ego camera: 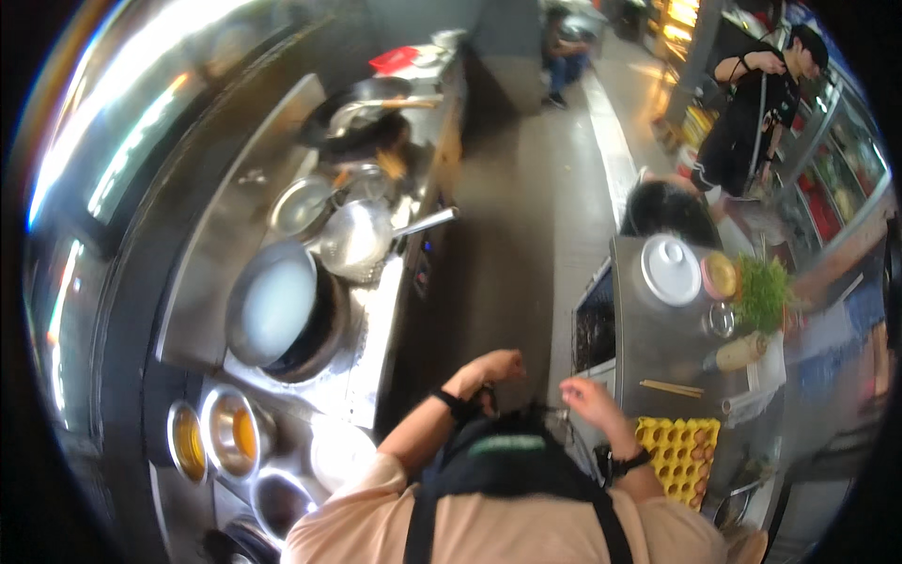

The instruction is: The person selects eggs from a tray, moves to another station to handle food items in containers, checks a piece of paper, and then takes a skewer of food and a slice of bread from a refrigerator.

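My left hand (497, 366) is held in front of my dark apron (504, 451), over the aisle, with its fingers curled. Blur hides whether anything lies inside them. To its right, my right hand (588, 400) is raised near the edge of the steel counter (634, 338), fingers bent and their inner side hidden. No object shows in either hand. Nearest to the right forearm is a yellow egg tray (662, 451) with several eggs along one side. A pair of chopsticks (671, 388) lies on the counter beyond it.
Left, a wok (271, 303) with whitish liquid sits on the stove beside a perforated strainer (357, 236). Metal bowls (236, 433) of yellow-orange liquid stand nearer. A white lid (671, 271), squeeze bottle (736, 352) and greens (761, 292) occupy the right counter. A person (747, 127) stands beyond.
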Demonstrator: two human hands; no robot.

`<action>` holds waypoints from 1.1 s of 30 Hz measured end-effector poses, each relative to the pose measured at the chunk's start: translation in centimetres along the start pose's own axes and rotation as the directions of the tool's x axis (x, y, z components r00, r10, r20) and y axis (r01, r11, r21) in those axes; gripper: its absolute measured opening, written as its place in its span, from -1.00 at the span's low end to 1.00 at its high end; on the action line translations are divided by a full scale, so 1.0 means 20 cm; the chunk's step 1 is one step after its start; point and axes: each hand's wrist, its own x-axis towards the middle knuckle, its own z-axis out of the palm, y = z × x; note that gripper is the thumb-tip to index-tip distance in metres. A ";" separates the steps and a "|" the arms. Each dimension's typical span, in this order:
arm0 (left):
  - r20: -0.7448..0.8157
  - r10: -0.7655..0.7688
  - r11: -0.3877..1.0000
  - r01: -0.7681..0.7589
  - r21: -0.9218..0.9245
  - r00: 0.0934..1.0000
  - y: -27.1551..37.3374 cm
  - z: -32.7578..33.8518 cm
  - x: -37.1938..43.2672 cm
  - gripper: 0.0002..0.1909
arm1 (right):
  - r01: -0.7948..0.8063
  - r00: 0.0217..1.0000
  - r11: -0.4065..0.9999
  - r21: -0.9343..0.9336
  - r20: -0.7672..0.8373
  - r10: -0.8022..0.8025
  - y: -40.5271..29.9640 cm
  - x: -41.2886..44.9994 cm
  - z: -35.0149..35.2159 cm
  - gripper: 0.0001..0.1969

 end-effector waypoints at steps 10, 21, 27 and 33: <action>0.054 0.248 0.956 -0.254 0.148 0.967 -0.08 -0.95 0.99 -0.64 | -0.024 0.989 1.000 0.008 -0.143 0.025 -0.21 1.05 -0.40 -0.73; 0.170 0.293 0.945 -0.311 0.096 0.941 -0.19 -1.76 2.53 -0.57 | -0.122 0.940 0.983 0.140 -0.302 0.159 0.25 2.03 -0.98 -0.75; 0.169 0.081 0.973 -0.042 -0.226 0.982 -0.18 -2.48 2.89 -0.72 | -0.100 0.892 0.987 0.127 -0.427 0.146 0.42 2.59 -1.48 -0.78; 0.061 -0.114 0.931 0.128 -0.342 0.992 -0.59 -3.13 3.31 -0.73 | -0.142 0.892 0.979 0.147 -0.411 0.191 0.55 3.12 -1.76 -0.79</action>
